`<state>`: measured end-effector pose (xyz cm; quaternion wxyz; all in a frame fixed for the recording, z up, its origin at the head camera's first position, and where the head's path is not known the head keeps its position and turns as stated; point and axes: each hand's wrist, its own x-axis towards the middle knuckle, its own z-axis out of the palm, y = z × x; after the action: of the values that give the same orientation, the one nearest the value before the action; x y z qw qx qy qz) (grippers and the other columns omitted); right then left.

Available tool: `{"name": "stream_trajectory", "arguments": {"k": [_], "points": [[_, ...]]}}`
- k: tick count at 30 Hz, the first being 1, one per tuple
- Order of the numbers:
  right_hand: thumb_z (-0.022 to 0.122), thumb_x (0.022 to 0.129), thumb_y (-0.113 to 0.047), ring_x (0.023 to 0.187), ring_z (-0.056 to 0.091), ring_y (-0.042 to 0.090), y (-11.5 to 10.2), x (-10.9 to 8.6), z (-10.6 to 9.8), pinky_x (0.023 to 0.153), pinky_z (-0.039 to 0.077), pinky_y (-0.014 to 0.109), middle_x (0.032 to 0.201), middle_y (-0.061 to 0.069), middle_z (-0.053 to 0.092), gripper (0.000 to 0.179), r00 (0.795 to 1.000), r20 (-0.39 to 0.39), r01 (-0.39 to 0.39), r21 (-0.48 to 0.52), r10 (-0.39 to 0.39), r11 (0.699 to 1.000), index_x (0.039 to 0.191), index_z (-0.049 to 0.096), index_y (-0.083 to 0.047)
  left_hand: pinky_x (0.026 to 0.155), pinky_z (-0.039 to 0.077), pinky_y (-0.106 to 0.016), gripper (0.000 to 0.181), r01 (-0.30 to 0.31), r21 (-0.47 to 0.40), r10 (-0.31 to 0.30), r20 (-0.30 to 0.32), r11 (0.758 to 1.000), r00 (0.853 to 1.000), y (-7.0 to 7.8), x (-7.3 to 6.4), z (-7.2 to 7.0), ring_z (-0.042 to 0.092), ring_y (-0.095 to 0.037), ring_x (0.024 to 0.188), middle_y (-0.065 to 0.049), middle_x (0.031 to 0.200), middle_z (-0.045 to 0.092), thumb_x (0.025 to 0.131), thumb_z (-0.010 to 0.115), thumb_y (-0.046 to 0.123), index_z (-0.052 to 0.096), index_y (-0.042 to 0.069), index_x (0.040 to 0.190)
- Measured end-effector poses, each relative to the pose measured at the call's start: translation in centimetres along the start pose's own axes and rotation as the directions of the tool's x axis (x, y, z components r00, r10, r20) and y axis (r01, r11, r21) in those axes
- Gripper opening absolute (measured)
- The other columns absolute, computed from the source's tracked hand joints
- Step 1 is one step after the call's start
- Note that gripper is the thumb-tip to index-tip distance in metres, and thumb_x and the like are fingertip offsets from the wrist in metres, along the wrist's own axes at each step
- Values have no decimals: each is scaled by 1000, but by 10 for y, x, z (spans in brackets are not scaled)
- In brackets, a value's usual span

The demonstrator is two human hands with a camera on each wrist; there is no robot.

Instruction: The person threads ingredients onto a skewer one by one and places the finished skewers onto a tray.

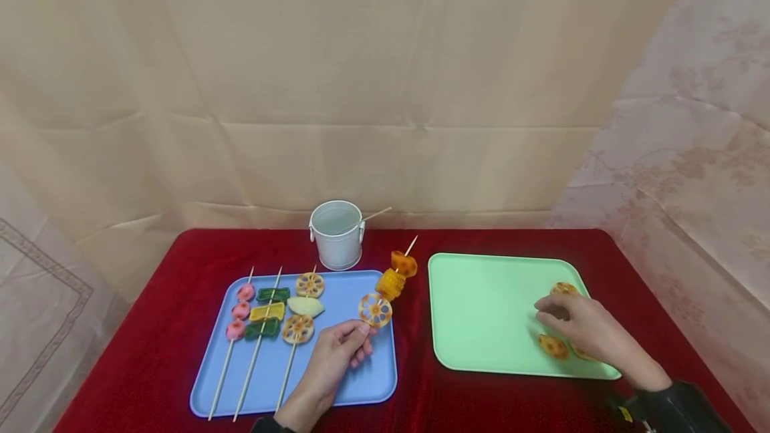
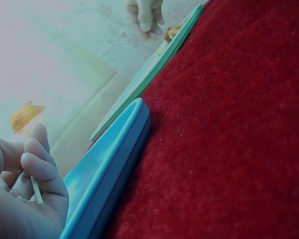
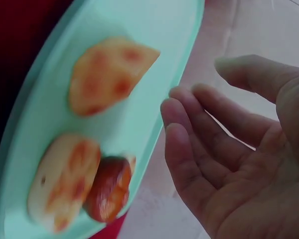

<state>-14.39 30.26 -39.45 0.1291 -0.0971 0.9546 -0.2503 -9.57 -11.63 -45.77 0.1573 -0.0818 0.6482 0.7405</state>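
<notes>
My left hand (image 1: 333, 359) pinches the lower stick of a skewer over the right side of the blue tray (image 1: 373, 386). Threaded on that skewer are a lotus root slice (image 1: 375, 311), a corn piece (image 1: 390, 284) and a browned orange piece (image 1: 404, 263) near the tip. The left wrist view shows the stick's end (image 2: 37, 190) coming out between curled fingers. Over the right side of the green tray (image 1: 481, 313), my right hand (image 1: 580, 323) holds nothing, thumb and fingers apart. Near it lie browned food pieces (image 3: 107, 74), one of them a dark glossy piece (image 3: 108, 189).
Three loaded skewers lie on the blue tray: pink balls (image 1: 240, 311), green and yellow pieces (image 1: 267, 313), and lotus slices (image 1: 298, 329) with a pale piece between. Behind it stands a white bucket (image 1: 338, 246) with a stick (image 1: 377, 214) leaning out. Red cloth (image 1: 415, 379) covers the table.
</notes>
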Motion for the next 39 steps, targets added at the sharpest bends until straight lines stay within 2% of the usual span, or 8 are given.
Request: {"name": "stream_trajectory", "arguments": {"k": [5,12,17,20,25,33,39], "points": [[79,92,-24,93,69,18,6,-5,0,76,55,34,105,0,74,28,998,56,16,-67,-12,998,114,75,-7,56,42,-18,29,3,4,-3,-9,1000,1000,1,0,-1,51,-7,65,1,72,63,107,56,17,70,-10,109],[82,87,-19,87,69,12,17,-5,6,75,57,32,101,-2,75,22,988,80,141,-99,-133,985,106,77,-9,56,42,-18,30,8,-2,-8,-15,1000,1000,1,1,-2,51,-7,65,1,72,63,107,56,17,70,-10,110],[84,85,-19,81,65,4,22,-5,13,71,55,29,94,-8,73,18,980,78,189,-112,-181,976,100,78,-12,56,41,-18,30,13,-6,-13,-22,1000,1000,0,2,-2,51,-7,65,1,72,63,108,56,17,70,-9,110],[84,85,-18,77,57,1,22,-5,17,68,51,26,87,-12,68,15,980,70,193,-133,-185,972,97,77,-15,56,42,-18,30,16,-10,-16,-26,1000,1000,0,2,-3,51,-8,65,1,72,63,108,55,17,70,-9,109],[85,82,-15,73,48,2,23,-2,20,64,45,25,81,-13,61,16,981,69,191,-170,-182,967,95,76,-14,56,42,-18,30,12,-11,-12,-31,1000,999,0,2,-3,51,-8,65,1,72,63,108,55,16,70,-10,110],[88,79,-15,75,52,4,23,-1,22,66,49,28,84,-10,63,19,987,67,156,-202,-146,967,92,73,-15,57,41,-18,29,20,-15,-21,-35,1000,999,1,1,-4,51,-8,66,1,72,63,108,55,16,70,-9,110],[89,78,-15,77,54,5,23,-1,22,68,51,29,85,-11,63,22,985,55,173,-209,-165,963,91,71,-15,56,42,-18,30,8,-12,-8,-41,1000,999,0,1,-4,51,-8,65,0,72,64,108,55,16,70,-10,110]]}}
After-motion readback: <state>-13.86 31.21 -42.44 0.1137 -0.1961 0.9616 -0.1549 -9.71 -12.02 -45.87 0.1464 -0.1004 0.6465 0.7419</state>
